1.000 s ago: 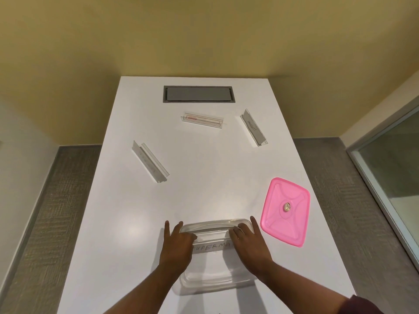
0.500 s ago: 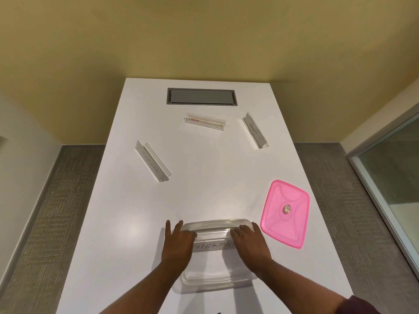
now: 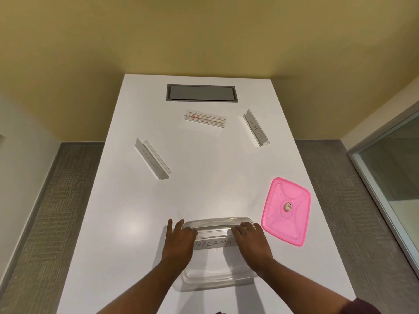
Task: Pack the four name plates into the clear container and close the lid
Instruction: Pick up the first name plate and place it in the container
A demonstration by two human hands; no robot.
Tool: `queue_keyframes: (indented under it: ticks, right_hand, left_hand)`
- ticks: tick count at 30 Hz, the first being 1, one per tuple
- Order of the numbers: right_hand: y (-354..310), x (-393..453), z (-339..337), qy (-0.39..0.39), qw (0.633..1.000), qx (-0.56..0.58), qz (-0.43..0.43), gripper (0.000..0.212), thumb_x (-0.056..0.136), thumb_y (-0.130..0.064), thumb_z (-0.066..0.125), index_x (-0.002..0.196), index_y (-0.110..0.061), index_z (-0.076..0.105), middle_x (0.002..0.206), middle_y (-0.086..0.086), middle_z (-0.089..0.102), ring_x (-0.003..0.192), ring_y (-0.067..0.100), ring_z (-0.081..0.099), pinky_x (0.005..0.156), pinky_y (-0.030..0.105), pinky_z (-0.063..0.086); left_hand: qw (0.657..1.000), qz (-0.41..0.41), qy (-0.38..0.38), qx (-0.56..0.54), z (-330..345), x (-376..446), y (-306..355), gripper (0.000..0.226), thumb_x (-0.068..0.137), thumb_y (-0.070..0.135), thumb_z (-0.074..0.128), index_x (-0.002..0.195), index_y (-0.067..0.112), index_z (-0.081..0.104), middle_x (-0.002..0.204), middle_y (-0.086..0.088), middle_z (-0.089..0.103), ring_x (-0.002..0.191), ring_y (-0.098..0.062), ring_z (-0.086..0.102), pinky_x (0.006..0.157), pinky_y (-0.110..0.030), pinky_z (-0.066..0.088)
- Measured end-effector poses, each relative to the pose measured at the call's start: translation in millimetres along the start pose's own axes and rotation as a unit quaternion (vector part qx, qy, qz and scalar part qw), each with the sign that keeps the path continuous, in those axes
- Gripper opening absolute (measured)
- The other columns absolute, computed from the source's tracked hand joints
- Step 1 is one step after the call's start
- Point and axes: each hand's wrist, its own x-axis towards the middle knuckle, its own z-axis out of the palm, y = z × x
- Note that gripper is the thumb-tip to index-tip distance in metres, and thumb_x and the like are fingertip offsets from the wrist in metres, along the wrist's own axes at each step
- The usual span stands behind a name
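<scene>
Since a moment ago little has moved; my left hand point(image 3: 179, 242) and right hand point(image 3: 251, 242) still pinch the ends of the name plate point(image 3: 214, 244) inside the clear container point(image 3: 217, 274). Three more name plates lie well ahead of my hands: one far left point(image 3: 153, 159), one centre point(image 3: 205, 117), one right point(image 3: 256, 127); the pink lid point(image 3: 286, 210) lies just right of my right hand on the table point(image 3: 140, 223).
</scene>
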Motion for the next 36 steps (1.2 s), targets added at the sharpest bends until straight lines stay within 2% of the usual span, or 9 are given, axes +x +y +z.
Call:
queue_keyframes:
  ticks: [3, 7, 11, 15, 23, 26, 28, 30, 36]
  right_hand:
    - [0, -1, 0, 0.035, 0.999, 0.007, -0.002, 0.037, 0.079, -0.005, 0.067, 0.112, -0.022, 0.071, 0.109, -0.002, 0.075, 0.110, 0.027, 0.066, 0.099, 0.046, 0.047]
    - [-5, -1, -16, 0.108, 0.992, 0.065, 0.002, 0.018, 0.080, -0.024, 0.073, 0.097, -0.031, 0.075, 0.093, -0.011, 0.076, 0.099, 0.019, 0.067, 0.103, 0.053, 0.047]
    - [-10, 6, -39, 0.188, 0.968, 0.165, 0.002, 0.005, 0.085, -0.027, 0.072, 0.087, -0.027, 0.077, 0.079, -0.010, 0.075, 0.080, 0.018, 0.068, 0.079, 0.038, 0.054]
    - [-13, 23, -66, 0.218, 0.949, 0.227, 0.004, 0.006, 0.089, -0.025, 0.072, 0.092, -0.025, 0.077, 0.081, -0.013, 0.074, 0.078, 0.012, 0.065, 0.067, 0.029, 0.052]
    - [-23, 105, -94, 0.058, 0.929, 0.361, 0.056, 0.012, 0.093, -0.030, 0.067, 0.098, -0.026, 0.078, 0.095, -0.015, 0.078, 0.089, 0.003, 0.069, 0.083, 0.025, 0.052]
    - [-34, 145, -96, -0.067, 0.864, 0.485, 0.116, 0.009, 0.089, -0.025, 0.070, 0.088, -0.023, 0.078, 0.089, -0.013, 0.077, 0.084, 0.008, 0.070, 0.080, 0.027, 0.055]
    - [-42, 168, -95, -0.129, 0.817, 0.541, 0.153, 0.021, 0.088, -0.020, 0.070, 0.067, -0.023, 0.073, 0.070, -0.012, 0.068, 0.069, 0.015, 0.062, 0.065, 0.030, 0.049]
    - [-50, 190, -92, -0.176, 0.788, 0.568, 0.160, 0.033, 0.088, -0.019, 0.068, 0.056, -0.022, 0.063, 0.062, -0.004, 0.058, 0.060, 0.018, 0.049, 0.055, 0.028, 0.035]
    - [-87, 243, -89, -0.203, 0.752, 0.613, 0.129, 0.009, 0.089, -0.018, 0.067, 0.084, -0.014, 0.060, 0.108, 0.042, 0.058, 0.073, 0.022, 0.045, 0.054, 0.026, 0.029]
  left_hand:
    - [1.000, 0.014, -0.003, 0.009, -5, -2, -1, 0.033, 0.092, 0.013, 0.053, 0.122, 0.026, 0.062, 0.131, 0.002, 0.064, 0.148, -0.028, 0.031, 0.123, -0.058, -0.001]
    - [0.993, 0.078, 0.089, 0.014, -8, -8, 0, 0.015, 0.079, 0.025, 0.073, 0.094, 0.030, 0.072, 0.106, 0.011, 0.072, 0.130, -0.027, 0.056, 0.112, -0.070, 0.027]
    - [0.965, 0.127, 0.217, -0.080, -4, -4, -2, 0.010, 0.086, 0.027, 0.063, 0.092, 0.027, 0.071, 0.100, 0.012, 0.071, 0.118, -0.020, 0.060, 0.112, -0.051, 0.036]
    - [0.936, 0.114, 0.294, -0.156, -11, 10, -17, 0.009, 0.091, 0.028, 0.060, 0.085, 0.023, 0.065, 0.087, 0.009, 0.064, 0.091, -0.017, 0.057, 0.080, -0.034, 0.048]
    - [0.944, -0.104, 0.270, -0.161, -43, 66, -97, 0.008, 0.087, 0.026, 0.063, 0.080, 0.023, 0.066, 0.083, 0.007, 0.064, 0.091, -0.021, 0.056, 0.063, -0.031, 0.047]
    - [0.928, -0.196, 0.238, -0.209, -53, 91, -123, 0.009, 0.089, 0.024, 0.060, 0.083, 0.023, 0.067, 0.090, 0.004, 0.065, 0.099, -0.023, 0.055, 0.067, -0.033, 0.046]
    - [0.899, -0.243, 0.239, -0.275, -61, 110, -135, 0.010, 0.090, 0.024, 0.058, 0.088, 0.021, 0.068, 0.098, -0.001, 0.066, 0.101, -0.025, 0.058, 0.073, -0.033, 0.044]
    - [0.869, -0.278, 0.239, -0.332, -69, 131, -149, 0.015, 0.091, 0.025, 0.060, 0.099, 0.017, 0.069, 0.108, -0.007, 0.066, 0.102, -0.026, 0.063, 0.081, -0.031, 0.044]
    - [0.845, -0.282, 0.227, -0.394, -92, 185, -195, 0.044, 0.096, 0.022, 0.059, 0.135, 0.006, 0.051, 0.142, -0.016, 0.048, 0.125, -0.030, 0.055, 0.097, -0.025, 0.035]
